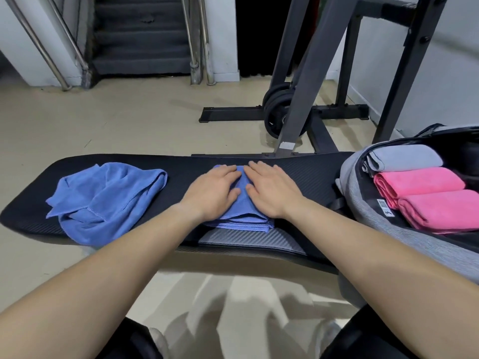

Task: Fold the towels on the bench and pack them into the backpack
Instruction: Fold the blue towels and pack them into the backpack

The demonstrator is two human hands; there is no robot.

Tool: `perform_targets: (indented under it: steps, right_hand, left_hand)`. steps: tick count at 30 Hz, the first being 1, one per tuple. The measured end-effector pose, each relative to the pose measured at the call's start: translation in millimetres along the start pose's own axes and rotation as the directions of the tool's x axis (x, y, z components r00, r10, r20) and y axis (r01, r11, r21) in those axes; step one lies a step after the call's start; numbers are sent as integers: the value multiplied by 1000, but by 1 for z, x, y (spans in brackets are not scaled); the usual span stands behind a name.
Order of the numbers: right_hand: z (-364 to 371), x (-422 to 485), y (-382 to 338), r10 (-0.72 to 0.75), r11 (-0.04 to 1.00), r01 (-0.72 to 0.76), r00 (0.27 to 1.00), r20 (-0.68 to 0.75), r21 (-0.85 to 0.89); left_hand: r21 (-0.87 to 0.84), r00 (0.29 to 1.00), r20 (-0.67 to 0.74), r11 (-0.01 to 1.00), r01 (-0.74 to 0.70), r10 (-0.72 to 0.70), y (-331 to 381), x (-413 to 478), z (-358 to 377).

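Right now my black padded tabletop (311, 172) runs left to right over a beige floor (103, 120), with a staircase (140, 35) and a weight rack (311, 73) beyond it. Two blue towels lie on it: a crumpled blue towel (108, 198) at the left and a folded blue towel (243, 216) in the middle. My left hand (215, 190) and right hand (272, 190) press flat on the folded one, fingers straight. At the right, the open grey backpack (363, 193) holds two folded pink towels (420, 182) and one grey towel (404, 159).

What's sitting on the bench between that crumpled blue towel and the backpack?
In the head view, a folded blue towel lies there, the left hand and right hand flat on it; otherwise bare bench padding.
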State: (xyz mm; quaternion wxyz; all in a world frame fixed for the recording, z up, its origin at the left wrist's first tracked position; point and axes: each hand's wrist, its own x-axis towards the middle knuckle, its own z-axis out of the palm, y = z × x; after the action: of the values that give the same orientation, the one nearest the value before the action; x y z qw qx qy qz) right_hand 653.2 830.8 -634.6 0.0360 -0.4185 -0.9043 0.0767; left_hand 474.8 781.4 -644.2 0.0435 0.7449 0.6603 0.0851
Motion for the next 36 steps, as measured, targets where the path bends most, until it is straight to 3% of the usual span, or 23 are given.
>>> perform_targets:
  steps: [3, 7, 12, 14, 16, 17, 19, 21, 23, 27, 30, 34, 36]
  right_hand:
    - [11, -6, 19, -13, 999, 21, 984, 176, -45]
    - [21, -13, 32, -35, 999, 42, 978, 206, -29]
    - [21, -12, 30, -32, 999, 38, 977, 213, -26]
    - [19, -14, 27, -13, 999, 21, 978, 206, -33]
    - [15, -18, 20, 8, 999, 2, 980, 200, -53]
    - [12, -20, 15, 17, 998, -4, 981, 194, -68]
    - [6, -23, 6, 36, 994, -21, 989, 145, -105]
    - [-4, -23, 0, 71, 992, -66, 996, 48, -107]
    - [-15, -21, -2, 142, 990, -142, 990, 4, -26]
    - [-22, -12, 4, 238, 959, -249, 967, 97, 132]
    - [-19, -4, 6, 194, 912, -253, 960, 202, 324]
    - [-23, 4, 10, 121, 839, -232, 961, 247, 491]
    - [-24, 10, 19, 121, 822, -243, 958, 260, 514]
  left_hand:
    - [12, 997, 72, 1000, -8, 7, 1, -9, 8]
    - [-46, 979, 205, 999, 20, -10, 2, -17, 18]
    - [-159, 970, 245, 986, 50, -9, -2, -12, 17]
    - [-340, 981, 192, 937, 77, -11, -5, -12, 12]
    - [-466, 996, 0, 881, 83, -94, -7, -17, 8]
    - [-438, 984, -82, 892, 109, -160, -7, -20, 6]
    - [-282, 942, -108, 918, 278, -318, -6, -27, 1]
    - [-120, 882, 7, 875, 468, -471, -6, -30, -5]
    - [-102, 855, 118, 850, 517, -506, -10, -30, -10]
    - [-276, 921, 172, 880, 386, -350, -16, -26, -17]
    - [-337, 966, 181, 911, 238, -186, -15, -21, -27]
    - [-320, 996, 87, 947, 25, 4, -13, -9, -34]
    - [-314, 1000, 24, 949, -9, 17, -13, -3, -36]
